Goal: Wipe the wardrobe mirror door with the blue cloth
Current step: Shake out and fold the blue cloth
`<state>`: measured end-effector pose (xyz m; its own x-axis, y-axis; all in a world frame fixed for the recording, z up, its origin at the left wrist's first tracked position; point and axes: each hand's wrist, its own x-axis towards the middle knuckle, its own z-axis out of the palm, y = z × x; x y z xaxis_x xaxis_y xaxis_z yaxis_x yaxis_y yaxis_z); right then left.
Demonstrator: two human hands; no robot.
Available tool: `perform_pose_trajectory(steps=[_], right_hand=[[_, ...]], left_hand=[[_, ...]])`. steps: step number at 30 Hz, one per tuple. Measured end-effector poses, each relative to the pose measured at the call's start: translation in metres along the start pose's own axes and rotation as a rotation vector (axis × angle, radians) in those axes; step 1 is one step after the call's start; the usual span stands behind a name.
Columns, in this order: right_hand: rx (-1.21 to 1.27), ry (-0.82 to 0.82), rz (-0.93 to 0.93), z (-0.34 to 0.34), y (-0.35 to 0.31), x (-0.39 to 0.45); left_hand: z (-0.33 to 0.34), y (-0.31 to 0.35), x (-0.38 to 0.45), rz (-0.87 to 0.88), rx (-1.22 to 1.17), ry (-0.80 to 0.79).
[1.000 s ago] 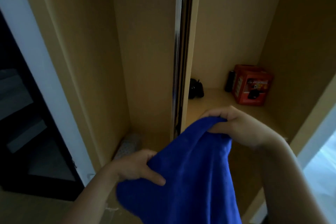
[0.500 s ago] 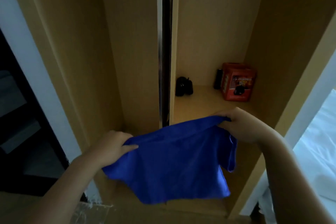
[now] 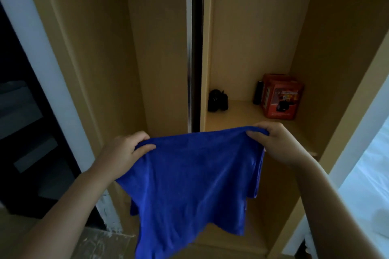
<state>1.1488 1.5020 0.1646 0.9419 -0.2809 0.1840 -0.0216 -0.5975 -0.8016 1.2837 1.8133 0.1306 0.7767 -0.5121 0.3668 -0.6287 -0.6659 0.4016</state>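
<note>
Two hands hold the blue cloth (image 3: pixel 189 178) spread at lower centre of the frame: the left hand (image 3: pixel 124 149) pinches its upper left corner and the right hand (image 3: pixel 277 143) its upper right corner, fingers curled round the fabric. Printing on the red box (image 3: pixel 281 96), right of centre, is illegible. Compared with half a second ago, the cloth is stretched slightly wider, with both hands raised a little.

one cloth (image 3: pixel 189 174), two hands (image 3: pixel 124 149) (image 3: pixel 277 143)

fuzzy blue cloth (image 3: pixel 189 174), matt wooden wardrobe (image 3: pixel 248 27)
</note>
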Motion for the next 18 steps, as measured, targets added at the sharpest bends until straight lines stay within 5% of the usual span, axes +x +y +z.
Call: perform_pose_trajectory(steps=[5, 11, 18], right_hand=[[-0.081, 0.090, -0.023, 0.014, -0.007, 0.010], [0.104, 0.218, -0.026, 0.018, -0.009, 0.016], [0.213, 0.308, 0.003, 0.011, -0.005, 0.019]], left_hand=[[0.008, -0.004, 0.003, 0.052, 0.095, 0.192], [-0.005, -0.002, 0.007, -0.010, 0.032, 0.194], [-0.030, -0.012, 0.015, -0.166, 0.131, -0.246]])
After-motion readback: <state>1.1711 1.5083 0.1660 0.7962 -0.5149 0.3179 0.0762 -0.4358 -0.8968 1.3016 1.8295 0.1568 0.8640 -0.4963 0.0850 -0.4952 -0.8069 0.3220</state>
